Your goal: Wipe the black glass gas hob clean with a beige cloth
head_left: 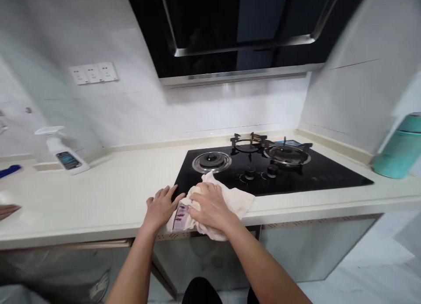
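Observation:
A pale pink cloth (235,198) with a purple patterned strip lies crumpled over the front left edge of the black gas cooktop (312,183), part of it hanging over the counter's edge. My right hand (210,203) presses down on the cloth, its fingers bent into the folds. Just left of it, my left hand (161,209) lies on the white counter (131,185) by the cooktop's left corner, fingers spread, the thumb side close to the cloth. The left burner (212,161) has no pan support on it. Two black knobs (250,172) sit right of the cloth.
A pan support (248,144) stands at the cooktop's back; another covers the right burner (287,155). A white spray bottle (67,152) stands on the left counter. A teal container (399,150) is at the far right. The black range hood (243,32) overhangs the cooktop.

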{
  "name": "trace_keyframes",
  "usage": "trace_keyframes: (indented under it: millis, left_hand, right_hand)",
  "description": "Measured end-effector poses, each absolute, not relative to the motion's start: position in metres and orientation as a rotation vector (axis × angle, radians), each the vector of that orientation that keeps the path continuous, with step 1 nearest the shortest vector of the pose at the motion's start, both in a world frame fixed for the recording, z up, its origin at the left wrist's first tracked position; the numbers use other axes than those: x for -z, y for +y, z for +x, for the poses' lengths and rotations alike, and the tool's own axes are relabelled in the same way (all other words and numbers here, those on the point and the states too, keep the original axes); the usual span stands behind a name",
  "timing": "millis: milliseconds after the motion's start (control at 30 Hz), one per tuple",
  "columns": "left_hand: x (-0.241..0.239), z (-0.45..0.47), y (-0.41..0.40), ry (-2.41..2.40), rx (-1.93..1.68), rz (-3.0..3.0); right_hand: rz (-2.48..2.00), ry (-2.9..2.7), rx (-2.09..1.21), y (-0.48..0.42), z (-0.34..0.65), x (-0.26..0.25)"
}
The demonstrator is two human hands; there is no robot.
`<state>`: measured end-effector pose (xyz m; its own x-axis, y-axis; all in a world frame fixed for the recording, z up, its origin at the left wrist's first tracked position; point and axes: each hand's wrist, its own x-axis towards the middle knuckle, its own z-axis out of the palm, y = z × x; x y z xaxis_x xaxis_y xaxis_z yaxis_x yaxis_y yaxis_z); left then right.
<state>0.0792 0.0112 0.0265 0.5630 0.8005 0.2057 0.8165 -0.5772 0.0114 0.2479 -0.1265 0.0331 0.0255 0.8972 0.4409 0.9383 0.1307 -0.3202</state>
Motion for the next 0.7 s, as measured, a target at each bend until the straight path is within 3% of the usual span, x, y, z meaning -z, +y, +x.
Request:
trace_keyframes:
  millis: [267, 700]
  left_hand:
    - [-0.024, 0.082, 0.024, -1.517, 0.348, -2.696]
    - [-0.023, 0.082, 0.025, -1.501, 0.387, -2.698]
  right_hand:
    - [-1.844, -1.597, 0.013, -0.198, 0.342, -0.024]
    - [-2.289, -1.006, 0.353, -0.287, 0.479, 0.004]
